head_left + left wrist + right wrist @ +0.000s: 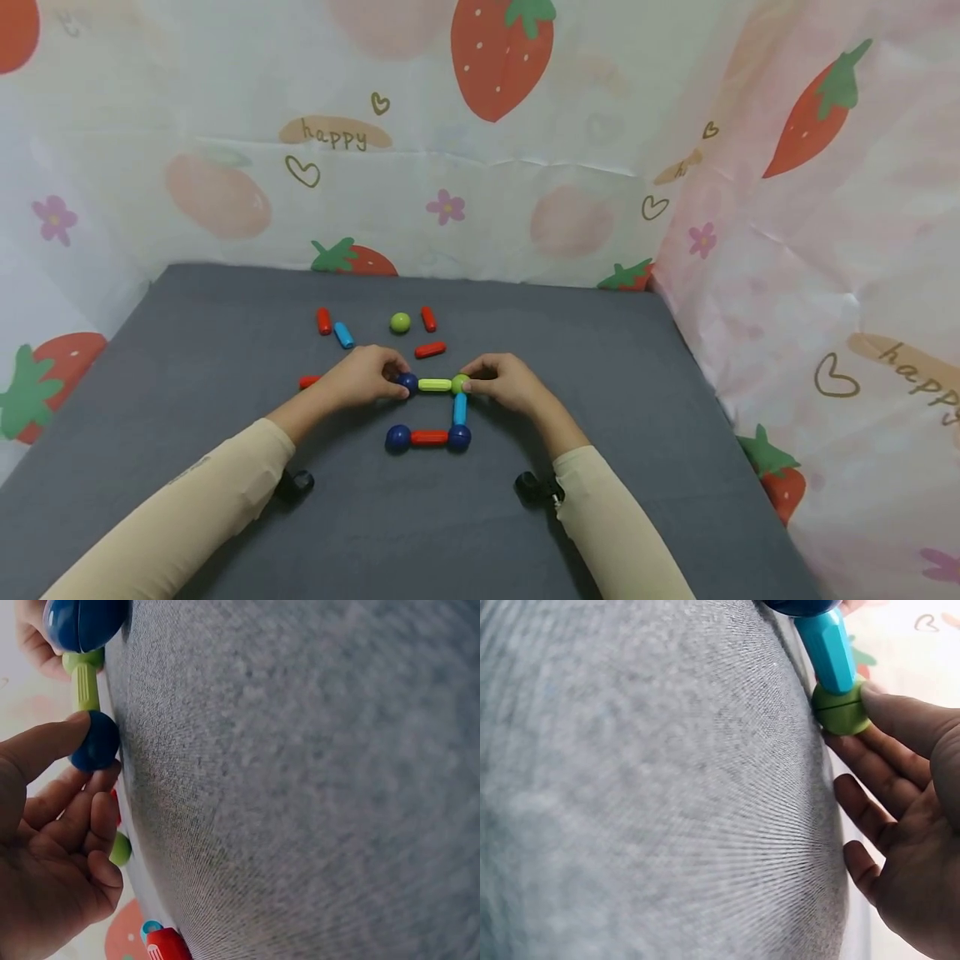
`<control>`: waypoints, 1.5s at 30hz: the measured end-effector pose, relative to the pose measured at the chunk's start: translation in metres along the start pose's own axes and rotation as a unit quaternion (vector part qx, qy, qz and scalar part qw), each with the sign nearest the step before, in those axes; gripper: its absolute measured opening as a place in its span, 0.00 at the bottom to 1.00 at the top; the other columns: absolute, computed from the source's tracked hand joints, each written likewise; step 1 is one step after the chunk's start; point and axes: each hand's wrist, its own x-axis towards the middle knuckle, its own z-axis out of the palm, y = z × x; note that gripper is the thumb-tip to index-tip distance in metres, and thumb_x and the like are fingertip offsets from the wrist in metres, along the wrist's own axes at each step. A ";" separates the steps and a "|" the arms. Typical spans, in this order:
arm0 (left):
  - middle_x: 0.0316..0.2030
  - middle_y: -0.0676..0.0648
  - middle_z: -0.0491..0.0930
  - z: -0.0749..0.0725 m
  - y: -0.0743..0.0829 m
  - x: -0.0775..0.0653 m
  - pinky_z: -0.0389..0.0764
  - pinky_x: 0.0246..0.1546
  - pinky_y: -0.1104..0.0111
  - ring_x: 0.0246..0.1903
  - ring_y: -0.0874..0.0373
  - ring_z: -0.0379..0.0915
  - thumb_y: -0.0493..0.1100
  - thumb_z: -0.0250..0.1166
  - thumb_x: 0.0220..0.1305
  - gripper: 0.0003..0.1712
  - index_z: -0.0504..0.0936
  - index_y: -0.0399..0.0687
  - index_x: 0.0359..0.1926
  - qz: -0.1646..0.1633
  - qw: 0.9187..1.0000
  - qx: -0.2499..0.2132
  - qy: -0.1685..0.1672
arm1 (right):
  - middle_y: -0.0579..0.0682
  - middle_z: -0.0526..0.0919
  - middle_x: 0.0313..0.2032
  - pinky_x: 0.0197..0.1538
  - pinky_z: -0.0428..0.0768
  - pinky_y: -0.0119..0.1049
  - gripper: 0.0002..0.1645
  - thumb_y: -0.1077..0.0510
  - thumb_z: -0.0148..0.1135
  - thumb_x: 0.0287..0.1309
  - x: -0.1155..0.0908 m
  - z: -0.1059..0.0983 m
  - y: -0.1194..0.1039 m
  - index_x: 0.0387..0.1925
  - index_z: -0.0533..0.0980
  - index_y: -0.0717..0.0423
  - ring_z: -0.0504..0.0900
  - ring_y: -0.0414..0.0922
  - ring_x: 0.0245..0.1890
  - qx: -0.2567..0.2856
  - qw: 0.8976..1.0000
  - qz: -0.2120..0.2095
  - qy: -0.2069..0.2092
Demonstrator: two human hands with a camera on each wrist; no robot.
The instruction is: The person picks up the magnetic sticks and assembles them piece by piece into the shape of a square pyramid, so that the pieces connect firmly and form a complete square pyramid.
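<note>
My left hand (366,375) pinches a dark blue ball (95,741) between thumb and fingers. A yellow-green rod (435,385) runs from that ball to a green ball (841,709), which my right hand (507,382) holds between thumb and fingers. From the green ball a light blue rod (460,409) comes toward me to a second dark blue ball (459,438). A red rod (429,437) joins it to a third dark blue ball (398,438) at the left. Together these pieces form a shape with its left side unjoined, lying on the grey cloth.
Behind the hands lie loose pieces: a green ball (401,322), a light blue rod (343,335), and several red rods (324,321). One red rod (308,382) is partly hidden by the left wrist. A strawberry-print curtain (480,208) borders the grey tabletop (600,358).
</note>
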 end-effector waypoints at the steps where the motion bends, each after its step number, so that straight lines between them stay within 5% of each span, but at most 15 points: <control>1: 0.45 0.49 0.86 0.001 0.001 0.000 0.82 0.40 0.64 0.43 0.55 0.78 0.47 0.76 0.62 0.18 0.86 0.47 0.51 0.001 1.000 0.001 0.001 | 0.41 0.86 0.46 0.48 0.79 0.39 0.12 0.49 0.70 0.66 0.000 -0.001 0.001 0.49 0.86 0.42 0.81 0.42 0.46 -0.002 1.000 -0.001 0.000; 28: 0.47 0.49 0.84 0.021 0.019 0.015 0.81 0.48 0.59 0.44 0.56 0.77 0.48 0.74 0.63 0.19 0.85 0.48 0.52 -0.002 1.000 0.002 0.010 | 0.41 0.86 0.46 0.52 0.80 0.42 0.12 0.48 0.69 0.66 -0.010 -0.022 0.013 0.50 0.86 0.42 0.81 0.41 0.47 -0.022 1.000 0.001 0.009; 37: 0.48 0.49 0.85 0.002 0.022 0.021 0.82 0.46 0.59 0.45 0.55 0.79 0.50 0.73 0.65 0.20 0.84 0.48 0.54 -0.006 1.000 -0.013 0.009 | 0.41 0.86 0.47 0.53 0.80 0.43 0.12 0.48 0.69 0.67 -0.008 -0.021 0.014 0.50 0.85 0.42 0.81 0.41 0.47 -0.027 1.000 -0.004 0.005; 45: 0.51 0.44 0.83 -0.010 0.024 0.043 0.80 0.55 0.54 0.52 0.49 0.78 0.47 0.71 0.67 0.22 0.82 0.43 0.58 0.001 0.999 0.014 0.041 | 0.40 0.86 0.47 0.53 0.80 0.43 0.12 0.48 0.69 0.66 -0.007 -0.021 0.015 0.49 0.85 0.40 0.81 0.41 0.48 -0.023 1.000 0.002 0.011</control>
